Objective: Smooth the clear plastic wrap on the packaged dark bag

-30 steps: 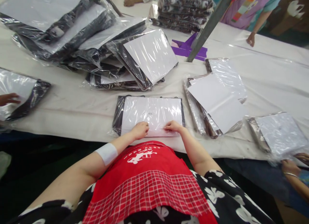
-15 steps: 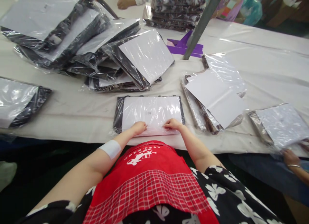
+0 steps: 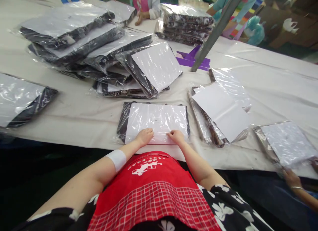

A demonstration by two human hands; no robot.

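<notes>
Both hands on the near edge of one flat package (image 3: 156, 122), a dark folded item with a white sheet on top inside clear plastic, lying on the white-covered table (image 3: 81, 118) directly in front of the person, close to the table's front edge. Left hand (image 3: 144, 136) rests knuckles up on the lower left of the white sheet, fingers curled and close together, tips pressing the film down. Right hand (image 3: 176, 136) sits just beside it, fingers bunched, tips at the plastic along the near edge; whether they pinch the film or only press it cannot be told. Compared with half a second and a second earlier, the hands have drawn slightly nearer to each other, and the package lies in the same spot and at the same angle; the view has tilted up a little, so more of the far table shows. Judgement: the work on the bottom edge of this package is continuing, not finished, with no lift begun. Around it: a slumped heap of bagged packages (image 3: 99, 55) beyond to the left, a loose pile with a white sheet (image 3: 218, 108) to the right, purple strips (image 3: 192, 58) by a grey pole (image 3: 213, 32), a co-worker's hand (image 3: 289, 178) at another package (image 3: 285, 143) far right
</notes>
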